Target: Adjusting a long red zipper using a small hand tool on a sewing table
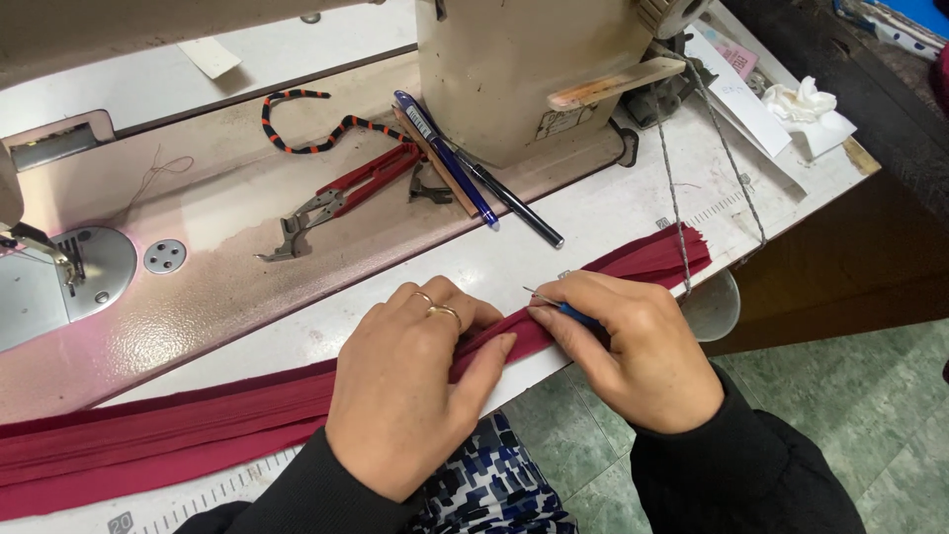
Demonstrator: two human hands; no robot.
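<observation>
We press our left hand flat on the dark red fabric strip at the table's near edge; our right hand pinches a blue-handled pick; its tip could slip and snag cloth or finger.

Black long sleeves both arms; gold rings on left hand fingers.

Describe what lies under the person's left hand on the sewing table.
Under the left hand lies a folded strip of dark red cloth, running along the white table edge. The hand covers that stretch, so the fold there cannot be seen.
</observation>
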